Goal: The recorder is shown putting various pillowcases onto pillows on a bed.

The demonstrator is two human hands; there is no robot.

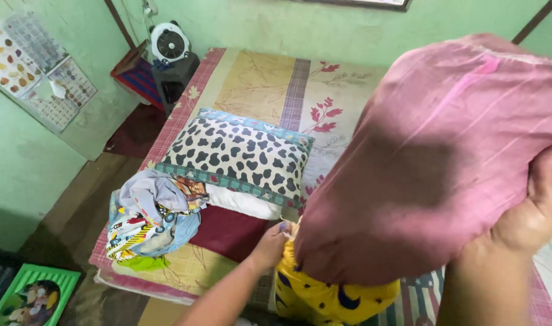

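Head view is showing us working at the near edge of a bed, lower right of the frame. Our right hand (545, 202) is gripping the side of a large dusty-pink fabric pillow (433, 163), lifting it up close to the camera so it is filling the right half of the picture. Our left hand (270, 241) is pinching the mouth of a yellow patterned pillowcase (327, 299) just under the pillow's lower end. To do this well, we judge that we are needing to keep the case's opening spread and taut while the pillow's corner is feeding squarely into it, not bunching at one side.

The bed (258, 78) is wearing a beige floral sheet with a maroon checked border. At frame centre a black-and-white spotted pillow (240, 157) is lying on it, with a heap of crumpled multicoloured clothes (149, 220) just beside, at left. Green walls are surrounding us; a small white fan (170, 42) is sitting upper left, a poster chart (37, 66) hanging beside it.
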